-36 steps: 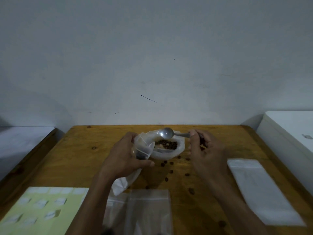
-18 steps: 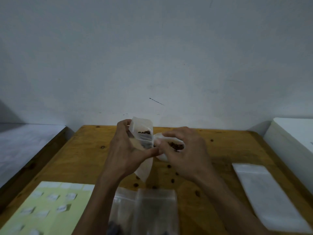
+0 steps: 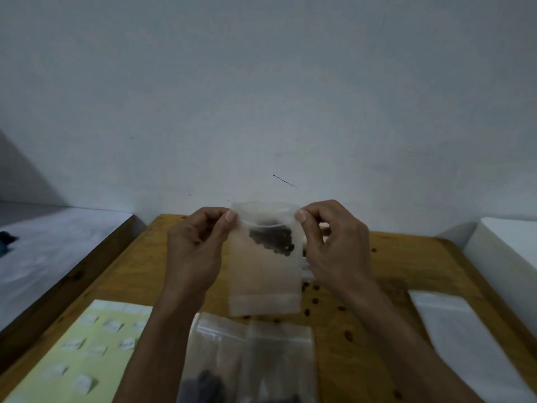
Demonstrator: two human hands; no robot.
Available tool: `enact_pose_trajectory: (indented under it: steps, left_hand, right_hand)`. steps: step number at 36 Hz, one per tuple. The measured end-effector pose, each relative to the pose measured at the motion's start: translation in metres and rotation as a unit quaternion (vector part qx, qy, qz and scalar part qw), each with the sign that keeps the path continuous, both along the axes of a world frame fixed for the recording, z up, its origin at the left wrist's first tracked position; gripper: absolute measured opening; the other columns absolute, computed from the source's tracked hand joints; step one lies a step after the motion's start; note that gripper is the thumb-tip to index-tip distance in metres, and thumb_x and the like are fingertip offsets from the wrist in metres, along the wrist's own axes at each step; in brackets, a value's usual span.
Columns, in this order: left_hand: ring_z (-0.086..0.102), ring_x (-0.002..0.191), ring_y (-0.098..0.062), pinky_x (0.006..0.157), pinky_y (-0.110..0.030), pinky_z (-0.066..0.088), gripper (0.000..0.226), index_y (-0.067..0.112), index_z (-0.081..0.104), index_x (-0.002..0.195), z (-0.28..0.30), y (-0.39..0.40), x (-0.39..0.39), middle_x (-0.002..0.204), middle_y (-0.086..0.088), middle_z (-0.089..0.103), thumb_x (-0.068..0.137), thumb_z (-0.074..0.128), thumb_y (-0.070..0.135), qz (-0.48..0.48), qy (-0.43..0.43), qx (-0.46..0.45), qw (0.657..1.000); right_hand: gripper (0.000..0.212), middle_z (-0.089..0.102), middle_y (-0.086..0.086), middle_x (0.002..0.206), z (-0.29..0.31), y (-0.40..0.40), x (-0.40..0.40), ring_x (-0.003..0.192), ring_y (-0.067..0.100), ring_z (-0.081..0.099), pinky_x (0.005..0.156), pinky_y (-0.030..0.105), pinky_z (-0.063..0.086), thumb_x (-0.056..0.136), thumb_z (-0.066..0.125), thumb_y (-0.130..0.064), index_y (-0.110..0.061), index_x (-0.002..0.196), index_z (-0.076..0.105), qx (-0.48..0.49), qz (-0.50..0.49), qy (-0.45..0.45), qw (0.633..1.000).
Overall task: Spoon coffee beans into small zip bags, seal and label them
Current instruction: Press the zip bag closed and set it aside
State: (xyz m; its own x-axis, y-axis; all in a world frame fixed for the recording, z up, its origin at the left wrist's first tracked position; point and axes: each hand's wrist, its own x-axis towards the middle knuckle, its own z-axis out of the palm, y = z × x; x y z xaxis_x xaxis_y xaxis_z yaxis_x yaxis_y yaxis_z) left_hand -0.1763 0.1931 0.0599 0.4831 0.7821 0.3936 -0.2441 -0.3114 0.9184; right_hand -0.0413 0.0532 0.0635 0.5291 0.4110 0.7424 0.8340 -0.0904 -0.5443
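You held one small zip bag (image 3: 264, 274) upright above the middle of the wooden table (image 3: 406, 257), clear of its surface. Your left hand (image 3: 194, 245) pinched the bag's top left corner between thumb and forefinger; your right hand (image 3: 334, 242) pinched the top right corner the same way. One cluster of coffee beans (image 3: 273, 241) sat high inside the bag, just under the zip line, toward its right side.

Two further zip bags (image 3: 252, 359) lay flat at the near edge, overlapping, with dark beans showing in the left one. About a dozen loose beans (image 3: 315, 301) were scattered on the table below and right of the held bag. One yellow label sheet (image 3: 72, 359) lay at the near left corner, carrying several white labels. One white flat packet (image 3: 465, 344) lay along the right edge. The held bag and your right hand hid most of a white object (image 3: 306, 271) behind them; I could not tell what it was.
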Motion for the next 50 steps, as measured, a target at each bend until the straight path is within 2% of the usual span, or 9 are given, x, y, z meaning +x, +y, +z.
enact_pose_trajectory:
  steps: [5,10,14,21,25,32,35,44,50]
  left_hand:
    - [0.072,0.087,-0.017,0.081,-0.031,0.058,0.012,0.019,0.076,0.087,0.006,-0.007,0.001,0.084,-0.001,0.077,0.082,0.07,0.028,-0.015,-0.016,0.005,1.0]
    - [0.073,0.088,-0.015,0.077,-0.023,0.057,0.008,0.017,0.076,0.089,0.012,-0.014,0.004,0.086,0.0,0.078,0.085,0.069,0.017,-0.044,-0.019,0.024,0.999]
    - [0.071,0.086,-0.012,0.079,-0.024,0.057,0.013,0.017,0.075,0.087,0.011,-0.011,0.0,0.083,0.001,0.076,0.082,0.068,0.026,-0.03,-0.025,0.005,0.999]
    - [0.069,0.084,-0.019,0.075,-0.028,0.055,0.02,0.012,0.071,0.091,0.013,-0.018,0.001,0.086,-0.005,0.074,0.081,0.068,0.03,-0.128,-0.009,-0.036,0.991]
    - [0.072,0.086,-0.022,0.075,-0.03,0.059,0.026,0.008,0.074,0.095,0.015,-0.025,0.007,0.09,-0.011,0.076,0.075,0.074,0.025,-0.135,0.016,-0.034,0.99]
    - [0.073,0.08,-0.027,0.069,-0.032,0.06,0.032,0.002,0.074,0.091,0.019,-0.032,0.01,0.087,-0.018,0.075,0.069,0.076,0.025,-0.146,-0.003,-0.06,0.987]
    - [0.073,0.08,-0.027,0.069,-0.032,0.059,0.032,0.001,0.074,0.091,0.021,-0.034,0.01,0.088,-0.019,0.075,0.068,0.077,0.024,-0.152,-0.01,-0.078,0.985]
    - [0.071,0.08,-0.032,0.069,-0.038,0.06,0.03,0.0,0.074,0.085,0.024,-0.038,0.009,0.088,-0.024,0.072,0.068,0.079,0.024,-0.179,-0.006,-0.107,0.978]
    - [0.069,0.074,-0.032,0.066,-0.039,0.061,0.021,0.002,0.071,0.082,0.023,-0.047,0.009,0.08,-0.02,0.072,0.072,0.074,0.02,-0.162,-0.009,-0.063,0.985]
  right_hand:
    - [0.015,0.065,-0.004,0.085,0.006,-0.006,0.0,0.075,0.007,0.057,0.063,0.024,0.049,0.097,0.061,-0.019,-0.011,0.086,0.068,0.037,-0.009,-0.013,0.999]
    - [0.012,0.066,-0.004,0.088,0.007,-0.007,-0.005,0.081,0.006,0.057,0.064,0.015,0.047,0.096,0.061,-0.016,-0.01,0.089,0.07,0.029,0.003,-0.011,1.0]
    - [0.01,0.065,-0.006,0.088,0.007,-0.014,-0.001,0.078,0.004,0.059,0.064,0.009,0.046,0.097,0.062,-0.016,-0.013,0.091,0.069,0.028,-0.011,0.028,0.999]
    - [0.013,0.065,-0.01,0.088,0.007,-0.017,-0.005,0.081,0.007,0.062,0.066,0.028,0.056,0.098,0.059,-0.023,-0.016,0.092,0.068,0.037,-0.01,0.085,0.996]
    - [0.012,0.066,-0.01,0.087,0.01,-0.02,-0.007,0.081,0.006,0.063,0.063,0.024,0.055,0.098,0.059,-0.026,-0.02,0.091,0.067,0.029,0.013,0.117,0.993]
    - [0.029,0.076,-0.003,0.092,0.019,-0.023,-0.01,0.088,0.011,0.072,0.075,0.032,0.061,0.074,0.076,-0.041,-0.02,0.094,0.074,0.002,0.197,0.306,0.931]
    - [0.026,0.077,0.001,0.089,0.02,-0.023,-0.011,0.085,0.017,0.074,0.073,0.039,0.062,0.072,0.075,-0.036,-0.018,0.09,0.077,0.027,0.215,0.354,0.91]
    - [0.026,0.077,0.011,0.088,0.024,-0.027,-0.011,0.082,0.022,0.074,0.069,0.032,0.059,0.07,0.078,-0.021,-0.005,0.09,0.077,0.047,0.294,0.444,0.845]
    - [0.03,0.076,0.007,0.087,0.022,-0.027,-0.012,0.08,0.021,0.073,0.066,0.031,0.057,0.074,0.076,-0.027,-0.003,0.092,0.076,0.011,0.254,0.402,0.88]
